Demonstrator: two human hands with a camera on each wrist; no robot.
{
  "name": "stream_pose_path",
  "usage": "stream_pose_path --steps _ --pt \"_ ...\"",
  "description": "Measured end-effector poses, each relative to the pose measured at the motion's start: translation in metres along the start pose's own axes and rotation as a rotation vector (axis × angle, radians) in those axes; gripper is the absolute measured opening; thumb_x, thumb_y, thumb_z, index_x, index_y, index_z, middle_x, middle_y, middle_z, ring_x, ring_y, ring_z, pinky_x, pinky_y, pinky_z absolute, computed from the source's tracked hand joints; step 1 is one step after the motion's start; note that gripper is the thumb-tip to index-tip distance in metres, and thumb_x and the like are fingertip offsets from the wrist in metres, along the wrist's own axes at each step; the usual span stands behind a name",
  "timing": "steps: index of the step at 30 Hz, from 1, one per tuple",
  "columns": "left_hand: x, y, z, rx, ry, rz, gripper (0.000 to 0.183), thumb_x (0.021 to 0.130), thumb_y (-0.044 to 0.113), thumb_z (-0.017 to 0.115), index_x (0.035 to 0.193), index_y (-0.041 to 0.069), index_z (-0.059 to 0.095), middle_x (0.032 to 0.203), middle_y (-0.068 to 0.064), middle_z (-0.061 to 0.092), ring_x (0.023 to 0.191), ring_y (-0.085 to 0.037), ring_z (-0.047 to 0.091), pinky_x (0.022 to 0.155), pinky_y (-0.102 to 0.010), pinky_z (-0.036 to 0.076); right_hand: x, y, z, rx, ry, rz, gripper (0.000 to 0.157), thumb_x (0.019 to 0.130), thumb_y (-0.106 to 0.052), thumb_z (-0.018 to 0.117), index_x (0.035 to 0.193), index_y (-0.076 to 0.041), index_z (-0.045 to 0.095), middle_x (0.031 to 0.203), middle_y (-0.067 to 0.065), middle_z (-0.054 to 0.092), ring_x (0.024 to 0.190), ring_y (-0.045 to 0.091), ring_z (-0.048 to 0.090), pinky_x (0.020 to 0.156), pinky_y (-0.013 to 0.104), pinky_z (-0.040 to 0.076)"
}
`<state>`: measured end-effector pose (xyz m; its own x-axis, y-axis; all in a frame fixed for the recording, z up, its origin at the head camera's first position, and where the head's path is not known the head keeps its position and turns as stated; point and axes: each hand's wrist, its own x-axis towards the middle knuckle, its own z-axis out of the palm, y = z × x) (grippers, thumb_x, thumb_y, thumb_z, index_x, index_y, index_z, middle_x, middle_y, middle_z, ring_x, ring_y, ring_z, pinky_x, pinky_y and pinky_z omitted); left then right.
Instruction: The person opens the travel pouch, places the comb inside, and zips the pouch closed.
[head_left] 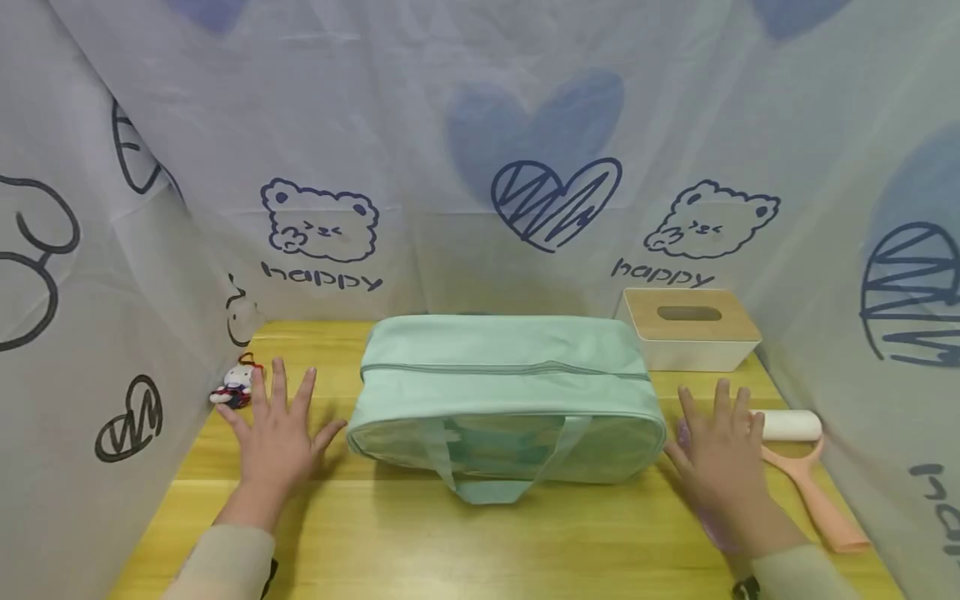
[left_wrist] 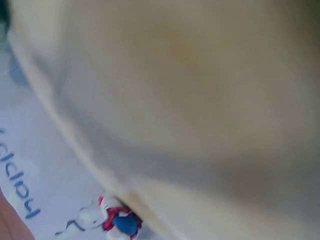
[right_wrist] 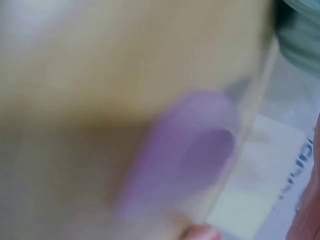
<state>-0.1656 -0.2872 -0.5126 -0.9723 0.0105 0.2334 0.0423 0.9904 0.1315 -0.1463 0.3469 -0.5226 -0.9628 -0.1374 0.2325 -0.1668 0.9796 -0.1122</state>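
A mint-green bag (head_left: 502, 396) with a zipped top and a clear front panel stands in the middle of the table, its strap handle hanging forward. To its left, my left hand (head_left: 276, 442) is spread with straight fingers, the thumb tip close to the bag's side. A small white doll charm (head_left: 238, 379) in red and blue lies by that hand's fingertips. My right hand (head_left: 723, 458) is likewise spread at the bag's right, holding nothing. Partly under it in the head view is a purple object (right_wrist: 185, 155), blurred in the right wrist view.
A white tissue box (head_left: 690, 354) with a wooden lid stands at the back right. A lint roller (head_left: 813, 492) with a peach handle lies beyond my right hand. Printed cloth (head_left: 480, 125) hangs behind and along both sides of the wooden table (head_left: 450, 558).
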Motion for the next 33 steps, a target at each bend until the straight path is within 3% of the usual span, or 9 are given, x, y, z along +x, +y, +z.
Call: stream_pose_path --steps 5,10,13,15,17,20,23,28,33 --pt "0.006 0.005 -0.024 -0.134 0.040 -0.110 0.095 0.103 0.069 0.050 0.172 0.017 0.009 0.171 -0.017 -0.026 0.156 -0.046 -0.024 0.107 -0.089 -0.010 0.012 0.005 -0.022 0.153 0.023 0.022 0.085 0.108 -0.047 0.057 0.168 -0.003 0.017 0.162 0.049 0.004 0.146 0.074 -0.001 0.109 0.089 0.012" --pt "0.004 0.022 -0.053 -0.460 0.089 -0.213 0.092 0.109 0.056 0.050 0.170 0.007 0.003 0.174 -0.019 -0.018 0.158 -0.050 -0.011 0.115 -0.085 0.005 0.015 -0.003 -0.048 0.477 -0.039 0.061 0.081 0.111 -0.036 0.055 0.166 0.005 0.012 0.163 0.046 0.014 0.145 0.072 0.015 0.111 0.085 0.019" --pt "-0.002 0.036 -0.068 -0.693 0.074 -0.263 0.086 0.111 0.048 0.048 0.170 0.008 0.001 0.176 -0.021 -0.004 0.159 -0.050 0.005 0.119 -0.078 0.014 0.014 -0.012 -0.057 0.644 -0.084 0.082 0.071 0.114 -0.030 0.048 0.164 0.010 0.015 0.158 0.044 0.029 0.141 0.067 0.032 0.110 0.080 0.030" --pt "-0.008 0.047 -0.075 -0.836 0.066 -0.271 0.080 0.113 0.042 0.047 0.170 0.007 0.003 0.176 -0.021 0.008 0.158 -0.048 0.015 0.121 -0.073 0.021 0.013 -0.019 -0.059 0.726 -0.103 0.083 0.064 0.116 -0.028 0.044 0.161 0.013 0.022 0.152 0.042 0.042 0.136 0.060 0.045 0.115 0.058 0.043" --pt "-0.014 0.060 -0.079 -0.953 0.076 -0.279 0.075 0.114 0.036 0.048 0.169 0.007 0.006 0.173 -0.020 0.020 0.157 -0.045 0.024 0.120 -0.070 0.027 0.012 -0.025 -0.058 0.786 -0.115 0.080 0.058 0.116 -0.025 0.043 0.158 0.013 0.029 0.147 0.038 0.051 0.128 0.042 0.060 0.108 0.034 0.050" --pt "-0.020 0.081 -0.077 -1.112 0.111 -0.250 0.071 0.114 0.027 0.050 0.167 0.006 0.008 0.170 -0.019 0.029 0.154 -0.041 0.029 0.121 -0.065 0.029 0.011 -0.033 -0.054 0.892 -0.134 0.089 0.055 0.117 -0.024 0.043 0.157 0.013 0.034 0.145 0.034 0.056 0.117 0.011 0.064 0.094 0.011 0.046" --pt "-0.026 0.099 -0.072 -1.211 0.184 -0.206 0.063 0.113 0.019 0.050 0.165 0.004 0.016 0.165 -0.019 0.038 0.149 -0.037 0.036 0.120 -0.048 0.034 0.012 -0.042 -0.048 0.990 -0.178 0.123 0.055 0.116 -0.026 0.044 0.156 0.012 0.037 0.151 0.033 0.051 0.114 -0.008 0.056 0.094 0.014 0.049" --pt "-0.033 0.115 -0.062 -1.324 0.384 -0.041 0.033 0.107 -0.003 0.054 0.137 -0.016 0.055 0.153 -0.014 0.055 0.138 -0.023 0.052 0.100 -0.017 0.048 0.014 -0.049 -0.036 1.083 -0.215 0.138 0.052 0.116 -0.024 0.044 0.148 0.017 0.046 0.151 0.033 0.051 0.120 -0.009 0.053 0.098 0.017 0.048" --pt "-0.039 0.122 -0.057 -1.427 0.494 0.114 0.018 0.101 -0.013 0.060 0.117 -0.020 0.066 0.144 -0.011 0.064 0.137 -0.020 0.056 0.100 -0.020 0.053 0.009 -0.049 -0.027 1.135 -0.248 0.185 0.048 0.115 -0.023 0.045 0.143 0.016 0.053 0.140 0.023 0.064 0.115 -0.004 0.059 0.099 0.018 0.048"
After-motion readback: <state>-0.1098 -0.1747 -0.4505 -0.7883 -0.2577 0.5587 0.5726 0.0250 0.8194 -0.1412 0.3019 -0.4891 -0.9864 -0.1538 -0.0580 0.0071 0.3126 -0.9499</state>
